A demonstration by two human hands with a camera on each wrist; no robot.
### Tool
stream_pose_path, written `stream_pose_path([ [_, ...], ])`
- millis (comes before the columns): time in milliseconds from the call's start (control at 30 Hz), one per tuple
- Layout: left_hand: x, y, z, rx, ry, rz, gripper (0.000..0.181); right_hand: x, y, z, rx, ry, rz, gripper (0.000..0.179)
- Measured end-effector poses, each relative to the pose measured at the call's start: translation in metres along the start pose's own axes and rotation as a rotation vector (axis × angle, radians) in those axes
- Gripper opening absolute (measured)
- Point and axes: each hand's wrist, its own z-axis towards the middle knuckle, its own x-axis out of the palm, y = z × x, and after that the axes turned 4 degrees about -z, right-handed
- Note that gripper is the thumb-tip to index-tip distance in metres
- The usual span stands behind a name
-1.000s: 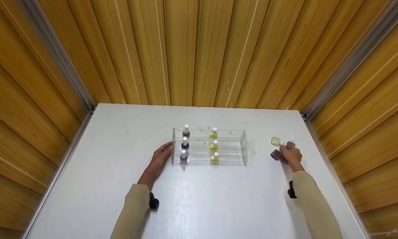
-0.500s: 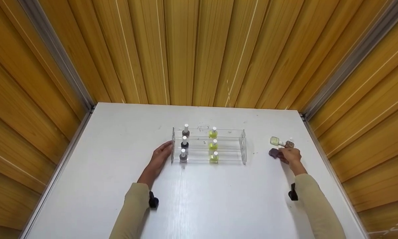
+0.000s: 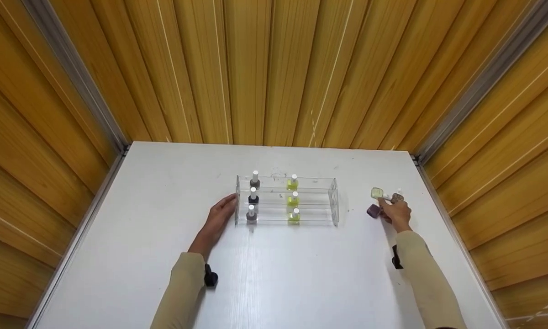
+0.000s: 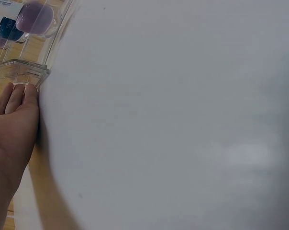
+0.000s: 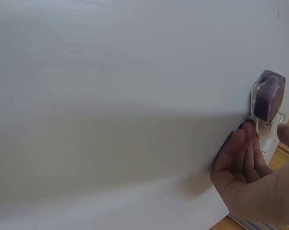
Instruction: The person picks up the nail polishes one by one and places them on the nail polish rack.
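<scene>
My left hand (image 3: pixel 221 214) rests with its straight fingers against the left end of a clear acrylic rack (image 3: pixel 335 203). In the left wrist view, the fingertips touch the rack's end panel (image 4: pixel 22 69). At the right of the table, my right hand (image 3: pixel 396 214) holds a purple nail polish bottle (image 3: pixel 373 211) near its white cap. The right wrist view has the fingers curled beside this bottle's cap, with the purple bottle (image 5: pixel 270 96) projecting beyond them. Just past the hand lie a pale green nail polish bottle (image 3: pixel 377 193) and a brown glittery one (image 3: pixel 397 198).
Three dark nail polish bottles (image 3: pixel 253 198) stand on the rack's left side, one per tier. Three yellow-green bottles (image 3: pixel 292 200) stand in its middle. Wood-patterned walls (image 3: pixel 255 73) with metal corner posts enclose the white table (image 3: pixel 274 274).
The purple bottle has shifted slightly left and turned, with the right hand moving along. My right fingers now reach nearer the pale green bottle. The left hand has kept its place.
</scene>
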Motion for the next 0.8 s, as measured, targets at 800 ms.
stream_pose_path([
  [800,0.001,0.000,-0.002,-0.012,0.004,0.016,0.056,-0.009,-0.006,-0.007,-0.037,0.000,0.230,0.020],
])
